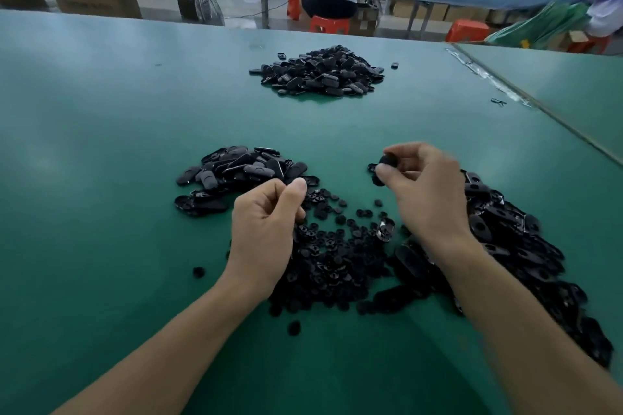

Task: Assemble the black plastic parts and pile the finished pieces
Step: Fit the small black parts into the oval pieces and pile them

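"Over the green worktop [101,118], what has each hand got?"

"My right hand [424,189] pinches one black piece [387,161] between thumb and curled fingers, held up above the heaps. My left hand [266,226] is curled, thumb against forefinger, low over the small round parts [330,246]. Whether it has one, I cannot tell."

"What could go wrong from here?"

"I judge the piece small and slick. With a loose pinch it drops among the loose parts, black on black, and is hard to find. A round part pressed in crooked may not seat. My right forearm passes over the oval shells [512,232], and a careless sweep could push them into the round ones."

"And the parts themselves?"

"Glossy black ovals; the one in my hand is blurred. The near pile [236,172] lies just beyond my left hand, and the far pile [320,72] sits well apart across the worktop. Which holds finished pieces I can only guess, probably the far one."
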`<act>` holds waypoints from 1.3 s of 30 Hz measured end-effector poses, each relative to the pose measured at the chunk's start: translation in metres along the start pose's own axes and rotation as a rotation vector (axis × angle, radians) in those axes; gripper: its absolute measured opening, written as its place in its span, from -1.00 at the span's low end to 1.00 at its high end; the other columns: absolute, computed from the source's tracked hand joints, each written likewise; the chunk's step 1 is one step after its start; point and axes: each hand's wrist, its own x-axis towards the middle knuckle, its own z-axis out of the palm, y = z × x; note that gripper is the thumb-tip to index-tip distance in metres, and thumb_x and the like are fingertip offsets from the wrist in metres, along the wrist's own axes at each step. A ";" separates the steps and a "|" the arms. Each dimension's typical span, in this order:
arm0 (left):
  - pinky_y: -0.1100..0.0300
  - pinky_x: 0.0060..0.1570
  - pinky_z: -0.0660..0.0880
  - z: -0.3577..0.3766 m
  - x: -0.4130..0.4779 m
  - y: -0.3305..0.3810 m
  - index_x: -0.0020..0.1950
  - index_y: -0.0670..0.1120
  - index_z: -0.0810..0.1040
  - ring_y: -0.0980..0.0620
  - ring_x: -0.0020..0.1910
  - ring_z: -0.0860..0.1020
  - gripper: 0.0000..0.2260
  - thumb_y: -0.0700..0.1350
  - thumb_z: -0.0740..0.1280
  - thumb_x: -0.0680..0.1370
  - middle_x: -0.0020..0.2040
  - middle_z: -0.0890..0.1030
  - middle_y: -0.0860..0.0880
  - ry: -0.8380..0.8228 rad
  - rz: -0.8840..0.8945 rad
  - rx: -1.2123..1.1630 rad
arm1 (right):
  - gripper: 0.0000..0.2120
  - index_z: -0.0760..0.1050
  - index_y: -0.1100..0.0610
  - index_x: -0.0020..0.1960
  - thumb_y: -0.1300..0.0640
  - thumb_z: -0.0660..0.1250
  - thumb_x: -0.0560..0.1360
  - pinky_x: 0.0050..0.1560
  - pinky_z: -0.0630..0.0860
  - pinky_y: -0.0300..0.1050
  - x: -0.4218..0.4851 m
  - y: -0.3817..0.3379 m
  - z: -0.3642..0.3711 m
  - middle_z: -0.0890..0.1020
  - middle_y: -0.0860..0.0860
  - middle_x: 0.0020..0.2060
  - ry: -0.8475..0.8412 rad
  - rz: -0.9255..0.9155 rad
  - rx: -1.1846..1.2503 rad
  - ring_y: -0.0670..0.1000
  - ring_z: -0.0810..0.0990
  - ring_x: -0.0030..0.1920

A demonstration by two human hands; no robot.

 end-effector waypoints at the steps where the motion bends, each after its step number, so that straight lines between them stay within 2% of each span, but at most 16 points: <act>1: 0.34 -0.55 0.17 0.000 0.000 0.000 -0.42 0.00 0.40 0.17 -0.56 0.17 -0.60 0.00 0.34 0.61 -0.54 0.29 0.14 -0.014 0.012 0.004 | -0.81 0.58 -0.09 -0.01 0.18 0.47 0.51 -0.16 0.54 -0.40 -0.013 -0.005 0.003 0.65 -0.15 -0.24 0.001 -0.038 0.103 -0.19 0.64 -0.18; 5: 0.26 -0.48 0.28 0.002 0.000 -0.001 -0.29 -0.05 0.48 0.11 -0.48 0.28 -0.66 0.19 0.41 0.45 -0.46 0.37 0.08 -0.032 0.087 0.111 | -0.75 0.60 -0.14 -0.01 0.22 0.46 0.52 -0.09 0.59 -0.28 -0.055 -0.012 0.017 0.69 -0.13 -0.16 -0.054 -0.130 0.363 -0.10 0.66 -0.16; 8: 0.14 -0.33 0.49 0.004 0.000 0.001 -0.16 0.02 0.62 -0.02 -0.37 0.50 -0.75 0.20 0.44 0.42 -0.33 0.60 0.04 -0.054 0.090 0.181 | -0.77 0.63 -0.07 0.03 0.26 0.43 0.54 -0.03 0.61 -0.22 -0.064 -0.002 0.023 0.71 -0.12 -0.15 -0.127 -0.110 0.380 -0.07 0.69 -0.09; 10: 0.02 -0.19 0.59 0.005 0.001 0.000 -0.11 0.05 0.67 -0.09 -0.25 0.62 -0.79 0.16 0.46 0.42 -0.23 0.69 0.04 -0.084 0.076 0.201 | -0.79 0.65 0.01 0.05 0.29 0.40 0.55 0.01 0.63 -0.16 -0.064 0.004 0.024 0.73 -0.11 -0.12 -0.160 -0.101 0.366 -0.07 0.70 -0.06; 14: 0.01 -0.08 0.65 0.004 0.004 -0.005 -0.08 0.02 0.72 0.01 -0.18 0.70 -0.96 -0.05 0.49 0.50 -0.19 0.73 0.04 -0.145 0.069 0.218 | -0.78 0.66 0.00 0.07 0.28 0.39 0.56 0.04 0.61 -0.19 -0.063 0.009 0.026 0.73 -0.15 -0.10 -0.198 -0.105 0.335 -0.10 0.70 -0.03; 19: -0.04 0.02 0.63 0.005 0.005 -0.005 0.03 -0.02 0.72 -0.01 -0.11 0.70 -0.91 -0.12 0.43 0.58 -0.13 0.73 0.06 -0.199 0.053 0.294 | -0.76 0.64 -0.13 0.03 0.23 0.40 0.56 0.03 0.59 -0.27 -0.062 0.010 0.030 0.72 -0.22 -0.13 -0.160 -0.096 0.307 -0.16 0.69 -0.05; 21: 0.04 0.06 0.62 0.007 0.004 -0.005 0.06 -0.04 0.72 0.07 -0.06 0.69 -0.88 -0.15 0.39 0.60 -0.10 0.73 0.09 -0.218 0.055 0.311 | -0.77 0.61 -0.15 -0.01 0.20 0.41 0.56 -0.02 0.57 -0.30 -0.063 0.011 0.031 0.70 -0.22 -0.16 -0.136 -0.082 0.306 -0.15 0.69 -0.09; 24: 0.22 -0.07 0.60 0.007 0.004 -0.006 0.01 -0.01 0.72 0.18 -0.18 0.67 -0.90 -0.13 0.39 0.59 -0.18 0.72 0.12 -0.172 0.066 0.324 | -0.81 0.58 -0.10 -0.06 0.20 0.38 0.56 -0.15 0.54 -0.34 -0.062 0.012 0.033 0.68 -0.21 -0.21 -0.086 -0.069 0.295 -0.14 0.67 -0.18; 26: 0.27 -0.20 0.56 0.007 0.005 -0.007 -0.04 0.03 0.70 0.16 -0.32 0.63 -0.91 -0.11 0.40 0.58 -0.28 0.70 0.07 -0.110 0.054 0.314 | -0.82 0.57 -0.08 -0.08 0.21 0.36 0.56 -0.26 0.50 -0.36 -0.062 0.013 0.033 0.66 -0.21 -0.24 -0.068 -0.052 0.291 -0.17 0.62 -0.28; 28: 0.26 -0.25 0.56 0.007 0.006 -0.007 -0.09 0.01 0.68 0.10 -0.37 0.63 -0.92 -0.13 0.40 0.57 -0.32 0.68 0.01 -0.067 0.012 0.249 | -0.82 0.56 -0.07 -0.10 0.22 0.35 0.55 -0.34 0.45 -0.38 -0.063 0.012 0.034 0.64 -0.22 -0.26 -0.069 -0.047 0.272 -0.19 0.56 -0.35; 32: 0.30 -0.25 0.53 0.006 0.006 -0.007 -0.11 -0.04 0.61 0.08 -0.35 0.67 -0.92 -0.18 0.39 0.57 -0.32 0.69 -0.02 -0.053 -0.046 0.157 | -0.89 0.58 -0.05 -0.11 0.15 0.39 0.53 -0.31 0.45 -0.41 -0.065 0.008 0.034 0.65 -0.23 -0.24 -0.099 -0.039 0.246 -0.19 0.59 -0.30; 35: 0.42 -0.45 0.40 0.007 0.007 -0.007 -0.11 -0.07 0.58 0.15 -0.47 0.58 -0.91 -0.21 0.36 0.58 -0.33 0.69 -0.06 -0.040 -0.087 0.116 | -0.92 0.58 -0.04 -0.11 0.14 0.42 0.49 -0.35 0.45 -0.40 -0.066 0.007 0.035 0.65 -0.21 -0.26 -0.125 -0.038 0.208 -0.17 0.59 -0.34; 39: 0.28 -0.52 0.44 0.009 0.008 -0.007 -0.05 -0.05 0.62 -0.06 -0.38 0.66 -0.88 -0.25 0.35 0.58 -0.30 0.69 -0.04 -0.028 -0.084 0.105 | -0.89 0.56 -0.06 -0.10 0.14 0.43 0.48 -0.31 0.46 -0.40 -0.066 0.006 0.035 0.64 -0.25 -0.23 -0.115 -0.051 0.146 -0.16 0.60 -0.30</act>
